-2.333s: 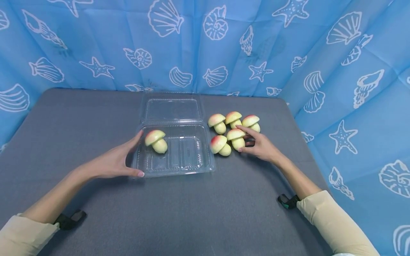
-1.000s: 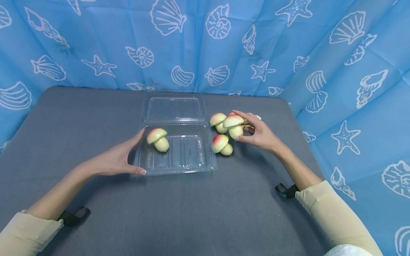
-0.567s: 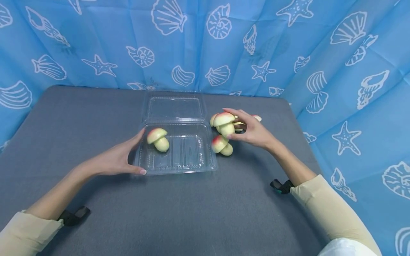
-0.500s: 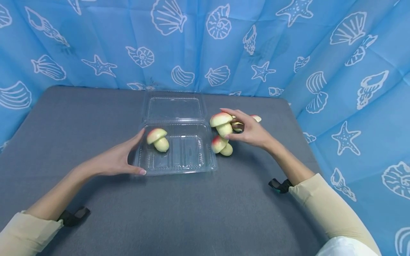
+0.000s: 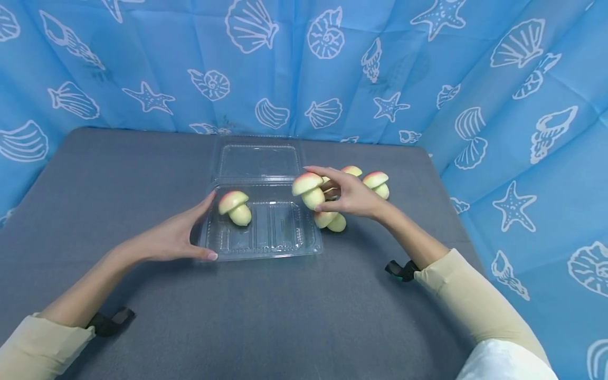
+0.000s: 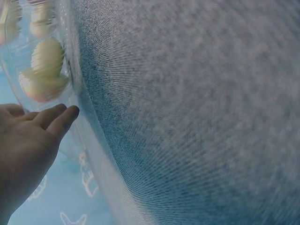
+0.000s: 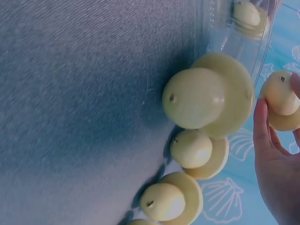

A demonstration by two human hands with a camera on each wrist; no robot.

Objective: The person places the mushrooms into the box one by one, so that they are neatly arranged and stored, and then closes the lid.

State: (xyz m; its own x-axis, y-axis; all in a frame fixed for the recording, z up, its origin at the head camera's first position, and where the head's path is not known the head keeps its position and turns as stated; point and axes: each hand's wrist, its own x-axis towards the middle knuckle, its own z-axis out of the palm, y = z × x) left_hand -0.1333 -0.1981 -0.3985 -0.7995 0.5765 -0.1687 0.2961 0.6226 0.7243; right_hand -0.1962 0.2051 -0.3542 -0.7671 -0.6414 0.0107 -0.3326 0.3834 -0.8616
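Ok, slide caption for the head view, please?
Right hand holds one mushroom; another mushroom lies in the open clear container; left hand at its left edge.

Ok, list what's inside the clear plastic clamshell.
One red-tinged mushroom, at left. What's beneath it is covered; the held mushroom hides the rear right corner of the base in the head view.

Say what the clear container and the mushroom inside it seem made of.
Container: probably thin, ribbed, glossy plastic; the grey tabletop shows through and bright glints line it.
Mushroom: smooth, slightly shiny, perhaps plastic or coated foam, with soft highlights; can't tell which.
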